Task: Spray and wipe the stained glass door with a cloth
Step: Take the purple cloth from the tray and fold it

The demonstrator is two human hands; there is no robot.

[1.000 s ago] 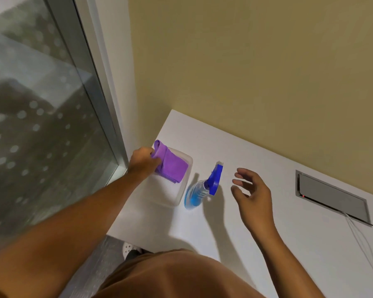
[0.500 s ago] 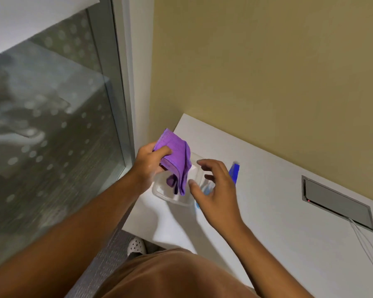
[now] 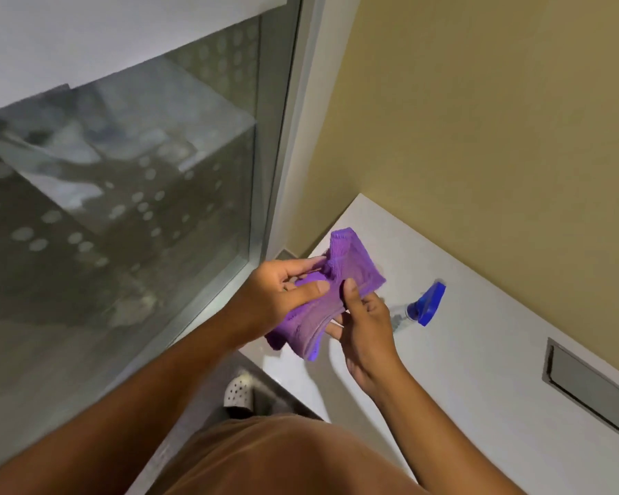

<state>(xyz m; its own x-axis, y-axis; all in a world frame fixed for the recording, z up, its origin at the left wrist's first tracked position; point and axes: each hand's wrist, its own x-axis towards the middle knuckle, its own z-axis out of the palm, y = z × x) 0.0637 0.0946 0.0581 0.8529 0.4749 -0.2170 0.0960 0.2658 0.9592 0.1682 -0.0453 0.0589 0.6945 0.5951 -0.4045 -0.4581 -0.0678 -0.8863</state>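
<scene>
Both hands hold a purple cloth [image 3: 351, 276] in the air above the left end of the white table [image 3: 479, 351]. My left hand [image 3: 283, 298] grips its left side, thumb on top. My right hand [image 3: 363, 323] pinches its right side with the thumb on top and fingers underneath. A spray bottle [image 3: 426, 305] with a blue trigger head stands on the table to the right of my hands, its body partly hidden by my right hand. The glass door [image 3: 122, 209] with dotted film and pale smears fills the left.
A grey metal door frame [image 3: 283, 155] separates the glass from the yellow wall [image 3: 479, 119]. A recessed grey cable hatch [image 3: 586, 384] sits in the table at the right. A white perforated shoe [image 3: 238, 393] shows on the floor below the table edge.
My left hand lifted the purple cloth out of the clear tub and toward me. My right hand came over from beside the bottle and took hold of the cloth. The view tilted up.
</scene>
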